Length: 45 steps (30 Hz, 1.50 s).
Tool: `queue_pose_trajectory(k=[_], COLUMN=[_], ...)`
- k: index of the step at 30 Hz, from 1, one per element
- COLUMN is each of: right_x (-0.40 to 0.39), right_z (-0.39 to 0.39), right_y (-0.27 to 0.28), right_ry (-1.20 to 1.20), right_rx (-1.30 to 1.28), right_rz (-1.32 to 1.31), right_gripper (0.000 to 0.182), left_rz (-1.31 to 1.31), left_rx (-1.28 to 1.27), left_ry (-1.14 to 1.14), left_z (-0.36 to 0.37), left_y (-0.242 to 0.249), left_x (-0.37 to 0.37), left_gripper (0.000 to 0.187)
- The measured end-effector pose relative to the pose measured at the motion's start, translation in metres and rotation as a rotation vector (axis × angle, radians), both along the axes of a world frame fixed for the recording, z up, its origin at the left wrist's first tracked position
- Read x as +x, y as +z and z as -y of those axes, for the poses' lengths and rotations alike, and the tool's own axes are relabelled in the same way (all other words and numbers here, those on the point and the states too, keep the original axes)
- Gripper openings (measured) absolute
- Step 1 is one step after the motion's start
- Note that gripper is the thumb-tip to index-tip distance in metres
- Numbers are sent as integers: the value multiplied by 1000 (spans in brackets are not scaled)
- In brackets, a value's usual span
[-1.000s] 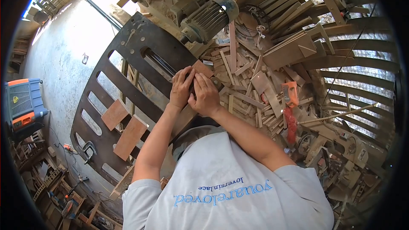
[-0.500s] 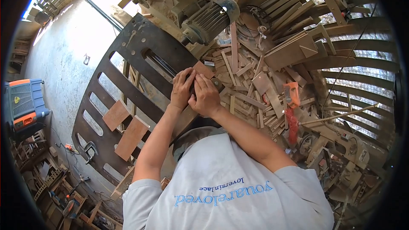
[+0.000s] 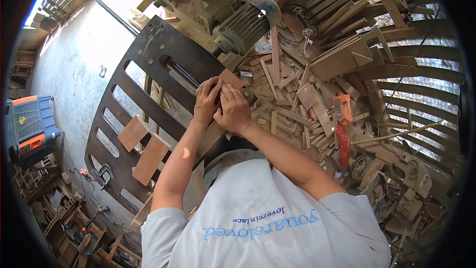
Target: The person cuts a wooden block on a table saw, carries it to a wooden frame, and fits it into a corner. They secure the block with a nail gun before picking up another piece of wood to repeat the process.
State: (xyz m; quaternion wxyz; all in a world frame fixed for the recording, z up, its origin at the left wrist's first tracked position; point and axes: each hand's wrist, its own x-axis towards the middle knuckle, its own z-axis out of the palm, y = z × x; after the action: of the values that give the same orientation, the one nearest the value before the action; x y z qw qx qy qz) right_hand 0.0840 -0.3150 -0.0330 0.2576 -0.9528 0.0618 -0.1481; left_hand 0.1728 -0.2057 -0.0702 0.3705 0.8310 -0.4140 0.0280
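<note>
Right of the hands, a dense pile of wood offcuts (image 3: pixel 297 104) blocks passage. Ahead, the electric motor (image 3: pixel 245 20) stands close. Left, the slotted dark machine table (image 3: pixel 148 74) offers open surface, interrupted by two flat boards (image 3: pixel 144 149).

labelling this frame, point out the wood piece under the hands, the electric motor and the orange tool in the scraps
wood piece (image 3: pixel 231 78), head view, its bare far corner
electric motor (image 3: pixel 244 24), head view, its ribbed body
orange tool (image 3: pixel 341 107), head view, its orange body

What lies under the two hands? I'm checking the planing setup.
A wooden board lies under the left hand and right hand, on the dark slotted machine table. The hands cover its middle; the contact underneath is hidden.
</note>
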Motion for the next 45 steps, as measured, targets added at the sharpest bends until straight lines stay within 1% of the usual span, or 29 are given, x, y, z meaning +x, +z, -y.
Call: queue_pose_trajectory(k=[5,7,11,13,31,39,45], right_x=[16,19,27,28,51,35,13], right_z=[-3,-3,-4,-5,-12,-10,-5], right_y=[-2,-1,-1,-1,-7,3,4], right_ry=[4,17,21,-5,-6,19,3], right_rx=[16,40,33,30,37,15,-8], right_rz=[13,13,20,26,25,3,1], right_gripper=[60,65,65,61,63,64,64], left_rz=[-8,4,-4,-3,17,9,11], left_rx=[-5,-4,-9,-9,-18,-16,-12], left_ry=[-8,0,-7,-7,4,8,8], left_z=[-3,-3,-5,-6,-11,-10,-6], left_y=[-3,-4,-2,-3,-8,1,2], left_x=[16,19,26,28,52,38,15], left_gripper=[51,50,50,50,48,48,49])
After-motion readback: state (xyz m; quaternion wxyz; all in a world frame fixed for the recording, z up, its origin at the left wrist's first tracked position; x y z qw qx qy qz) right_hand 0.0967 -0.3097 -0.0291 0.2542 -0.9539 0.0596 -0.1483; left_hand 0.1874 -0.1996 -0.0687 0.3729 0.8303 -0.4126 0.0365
